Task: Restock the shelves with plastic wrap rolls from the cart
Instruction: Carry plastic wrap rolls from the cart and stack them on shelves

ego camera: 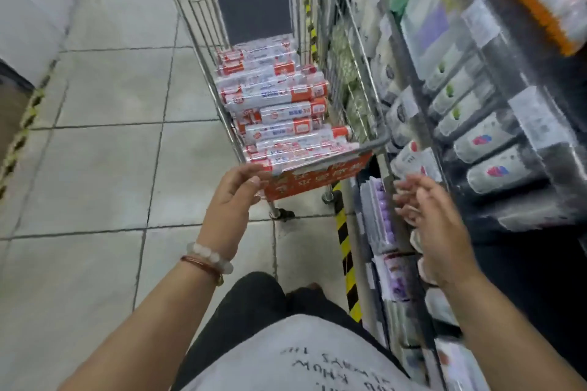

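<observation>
**Left hand at nearest roll, right hand free by shelves**

Shelves (476, 124) run along the whole right side, 1 to 5 o'clock, packed with wrapped goods; lots of blur there, so which slot takes the rolls can't be told.

Cart (371, 144) stands dead ahead at 12 o'clock, tight beside the shelf edge, its near rim just beyond both hands. An orange sign panel hangs on that rim.

Plastic wrap rolls (276, 98) fill the basket in a stack, red-and-white labels. Long axes lie roughly 9-to-3 across the cart, tipped a bit, right ends higher. Nearest roll (305, 154) sits on top at the near rim, its left end poking toward 9 o'clock.

Left hand (236, 192) is at 11 o'clock from the body, fingers loosely curled and part-spread, thumb and fingertips right at that roll's left end. Touching or only just beside: can't tell, no firm grip visible.

Right hand (425, 209) is at 1 o'clock, between cart rim and shelf, fingers spread wide, holding nothing, motion-blurred.

Judgement: left hand is nearer; the roll lies at 1 o'clock from its fingertips. Likely a grab across the roll's axis, then a swing toward 3 o'clock.
</observation>
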